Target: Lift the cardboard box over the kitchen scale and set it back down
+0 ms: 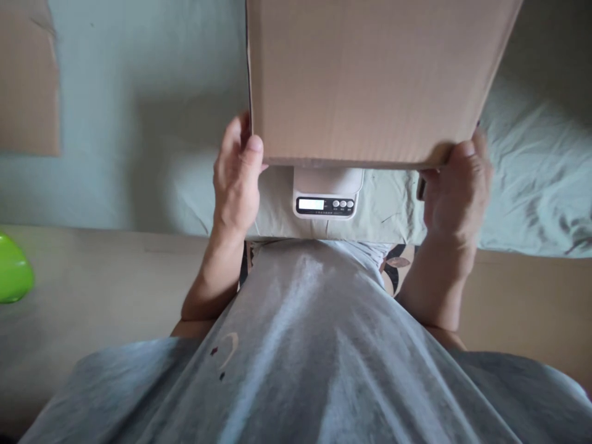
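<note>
A large brown cardboard box fills the top middle of the view. My left hand grips its near left corner, thumb on the front face. My right hand holds its near right corner from below. Under the box's near edge sits a small white digital scale with a lit display and three round buttons. Most of the scale's platform is hidden by the box, so I cannot tell whether the box rests on it.
The scale stands on a pale green sheet spread over a bed or bench with a tan front edge. A flat cardboard piece lies at the far left. A bright green object shows at the left edge. My grey shirt fills the bottom.
</note>
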The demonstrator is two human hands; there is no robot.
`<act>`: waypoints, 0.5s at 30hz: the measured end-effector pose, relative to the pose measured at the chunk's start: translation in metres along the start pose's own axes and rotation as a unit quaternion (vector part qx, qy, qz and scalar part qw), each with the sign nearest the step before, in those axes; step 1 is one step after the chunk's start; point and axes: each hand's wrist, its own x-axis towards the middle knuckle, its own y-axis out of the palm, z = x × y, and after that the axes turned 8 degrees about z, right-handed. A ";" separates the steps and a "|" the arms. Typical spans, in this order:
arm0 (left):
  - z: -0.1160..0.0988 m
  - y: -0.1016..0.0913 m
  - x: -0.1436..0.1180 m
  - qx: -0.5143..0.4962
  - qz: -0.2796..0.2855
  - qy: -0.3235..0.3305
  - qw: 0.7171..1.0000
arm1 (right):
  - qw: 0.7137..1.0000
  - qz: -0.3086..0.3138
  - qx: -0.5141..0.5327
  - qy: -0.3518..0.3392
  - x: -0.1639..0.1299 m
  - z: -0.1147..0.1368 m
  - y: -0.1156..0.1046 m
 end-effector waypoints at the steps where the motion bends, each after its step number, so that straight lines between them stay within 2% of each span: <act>1: -0.002 -0.001 0.009 -0.006 -0.001 0.017 1.000 | 0.999 -0.002 0.020 -0.027 0.009 0.004 0.001; 4: -0.007 -0.006 0.047 0.001 0.021 0.057 0.998 | 0.991 -0.003 0.081 -0.106 0.044 0.009 0.003; 6: -0.008 -0.007 0.075 0.027 0.021 0.054 0.998 | 0.990 -0.006 0.105 -0.091 0.068 0.005 0.002; 8: -0.010 -0.004 0.096 0.041 0.019 0.012 0.999 | 0.992 -0.018 0.106 -0.071 0.088 -0.003 0.002; 11: -0.011 0.008 0.110 0.022 0.000 -0.035 0.999 | 0.994 -0.025 0.096 -0.040 0.107 -0.019 0.003; 15: -0.002 0.020 0.110 -0.002 -0.026 -0.051 0.998 | 0.997 -0.017 0.080 0.004 0.115 -0.037 0.008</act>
